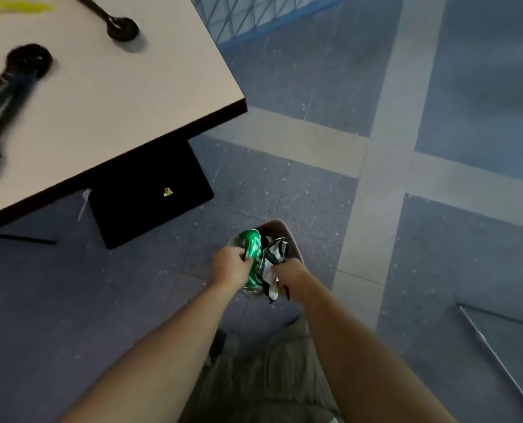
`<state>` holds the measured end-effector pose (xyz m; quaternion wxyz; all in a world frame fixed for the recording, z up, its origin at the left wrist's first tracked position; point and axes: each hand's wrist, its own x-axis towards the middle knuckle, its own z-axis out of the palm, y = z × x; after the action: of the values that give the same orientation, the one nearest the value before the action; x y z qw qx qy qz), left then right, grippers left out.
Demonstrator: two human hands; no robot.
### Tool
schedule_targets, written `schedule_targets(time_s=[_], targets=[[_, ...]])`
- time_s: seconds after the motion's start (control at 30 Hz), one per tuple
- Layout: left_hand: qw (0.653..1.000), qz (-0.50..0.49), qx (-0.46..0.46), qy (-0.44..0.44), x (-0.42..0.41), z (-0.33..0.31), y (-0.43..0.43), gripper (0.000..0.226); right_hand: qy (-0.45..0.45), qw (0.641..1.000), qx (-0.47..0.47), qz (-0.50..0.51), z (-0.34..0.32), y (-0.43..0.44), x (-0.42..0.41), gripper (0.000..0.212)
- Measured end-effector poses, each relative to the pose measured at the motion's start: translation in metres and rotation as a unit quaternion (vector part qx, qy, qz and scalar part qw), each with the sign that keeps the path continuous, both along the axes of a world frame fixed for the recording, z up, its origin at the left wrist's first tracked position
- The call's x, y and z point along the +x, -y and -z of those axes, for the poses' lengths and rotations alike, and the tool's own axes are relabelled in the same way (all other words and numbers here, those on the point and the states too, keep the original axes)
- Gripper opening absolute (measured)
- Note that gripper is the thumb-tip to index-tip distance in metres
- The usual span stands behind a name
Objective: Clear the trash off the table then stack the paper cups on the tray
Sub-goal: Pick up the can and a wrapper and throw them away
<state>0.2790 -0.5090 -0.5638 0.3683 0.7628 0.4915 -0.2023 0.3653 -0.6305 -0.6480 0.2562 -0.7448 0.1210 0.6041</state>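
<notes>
Blue floor (315,87), bin (295,245) at six o'clock.
Left grip (231,265) clutches can (252,248), right grip (290,279) wrapper (277,250); dropped off-centre, either may miss.

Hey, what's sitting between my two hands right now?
In the head view, a green can, gripped by the left hand, and a crumpled wrapper, held by the right hand, lie side by side between them, above a bin.

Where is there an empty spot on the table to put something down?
The table is bare at its corner, between the black round-ended tool and the near edge. The left side is crowded with blurred black gear.
</notes>
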Motion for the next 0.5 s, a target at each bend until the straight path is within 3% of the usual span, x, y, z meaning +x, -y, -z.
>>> schedule_targets(time_s=[0.07,0.13,0.23,0.4,0.5], targets=[[1.000,0.014,-0.007,-0.014,0.003,0.025,0.001,0.018,-0.020,1.000,-0.018,-0.010,0.015,-0.003,0.002,0.022],[0.999,0.006,-0.038,-0.026,0.006,0.046,0.002,0.032,-0.045,0.999,-0.024,0.003,0.026,-0.004,0.005,0.015],[0.996,-0.009,-0.084,-0.027,0.009,0.064,0.004,0.050,-0.047,0.998,-0.012,0.036,0.044,-0.003,0.006,0.031],[0.997,-0.025,-0.074,0.003,0.004,0.058,0.008,0.057,-0.001,0.996,0.016,0.093,0.032,0.000,0.005,0.028],[0.995,-0.056,-0.067,0.036,-0.002,0.027,0.013,0.054,0.060,0.994,0.038,0.078,0.022,0.008,0.002,0.050]])
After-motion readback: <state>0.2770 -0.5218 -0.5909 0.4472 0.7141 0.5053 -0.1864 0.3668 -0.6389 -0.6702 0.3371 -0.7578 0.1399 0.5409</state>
